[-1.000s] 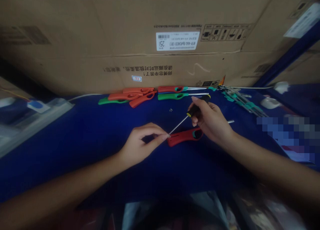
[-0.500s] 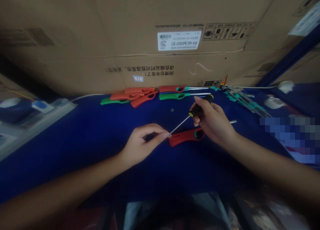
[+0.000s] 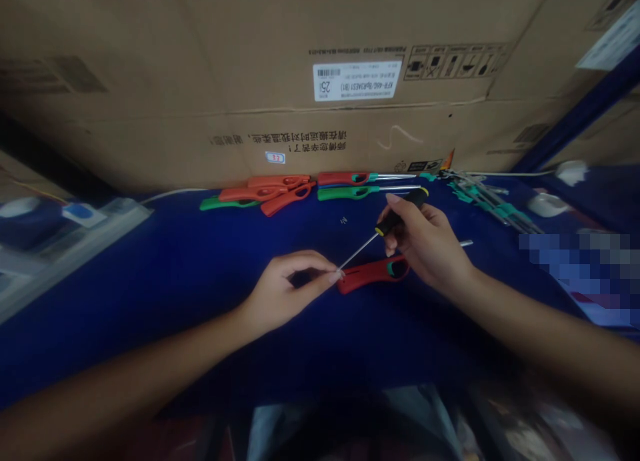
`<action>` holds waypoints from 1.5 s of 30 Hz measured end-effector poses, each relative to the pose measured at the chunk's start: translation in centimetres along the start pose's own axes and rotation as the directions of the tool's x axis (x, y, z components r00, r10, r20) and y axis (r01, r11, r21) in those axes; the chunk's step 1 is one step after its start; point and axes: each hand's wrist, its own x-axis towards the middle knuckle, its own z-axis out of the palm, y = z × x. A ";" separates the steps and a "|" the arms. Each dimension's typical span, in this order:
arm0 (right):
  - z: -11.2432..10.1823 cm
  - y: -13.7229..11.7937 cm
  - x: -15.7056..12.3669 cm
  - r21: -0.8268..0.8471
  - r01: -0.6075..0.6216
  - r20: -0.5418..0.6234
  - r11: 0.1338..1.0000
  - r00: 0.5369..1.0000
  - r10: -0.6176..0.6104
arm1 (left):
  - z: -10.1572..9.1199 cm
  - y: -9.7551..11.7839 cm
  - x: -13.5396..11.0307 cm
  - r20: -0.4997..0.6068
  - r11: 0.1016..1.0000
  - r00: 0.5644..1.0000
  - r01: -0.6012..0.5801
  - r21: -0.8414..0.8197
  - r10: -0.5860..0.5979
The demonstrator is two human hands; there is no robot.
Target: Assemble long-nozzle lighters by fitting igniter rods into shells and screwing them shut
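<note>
My right hand (image 3: 427,244) grips a screwdriver (image 3: 389,223) by its black and yellow handle, its thin metal shaft slanting down to the left. My left hand (image 3: 285,291) is pinched, thumb and forefinger meeting right at the shaft's tip; what they hold is too small to see. A red long-nosed lighter (image 3: 373,273) lies on the blue table (image 3: 150,267) just beneath the screwdriver, partly under my right hand, with its metal nose sticking out to the right.
Several red, orange and green lighters (image 3: 280,189) lie in a row at the table's back edge against large cardboard boxes (image 3: 280,81). More teal-handled parts (image 3: 487,201) lie at back right. A clear plastic tray (image 3: 65,237) sits at the left.
</note>
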 end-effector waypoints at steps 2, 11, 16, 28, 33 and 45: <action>0.1 -0.1 -0.1 -0.010 0.020 -0.002 1.000 1.000 -0.020 | 0.0 0.0 0.0 0.000 1.000 1.000 -0.001 0.003 0.001; -0.2 -0.3 -0.4 -0.109 0.131 0.028 0.985 0.991 -0.128 | 0.1 0.0 0.0 0.007 0.996 0.998 -0.061 0.057 0.061; -0.2 -1.2 -1.1 -0.208 0.206 0.131 0.956 0.975 -0.181 | 0.1 -0.1 -0.2 0.044 0.986 0.991 -0.127 0.109 0.123; -0.3 -1.0 -3.4 -0.150 0.439 0.437 0.886 0.833 -0.339 | 0.4 -0.2 -0.5 0.293 0.965 0.938 -0.228 0.129 0.183; -0.4 -0.4 -3.4 -0.162 0.563 0.518 0.811 0.748 -0.415 | 0.5 0.0 -0.4 0.319 0.980 0.939 -0.169 0.108 0.127; -0.6 -0.6 -3.7 -0.205 0.616 0.563 0.760 0.709 -0.423 | 0.8 0.8 -0.5 0.347 0.997 0.936 -0.069 0.020 0.058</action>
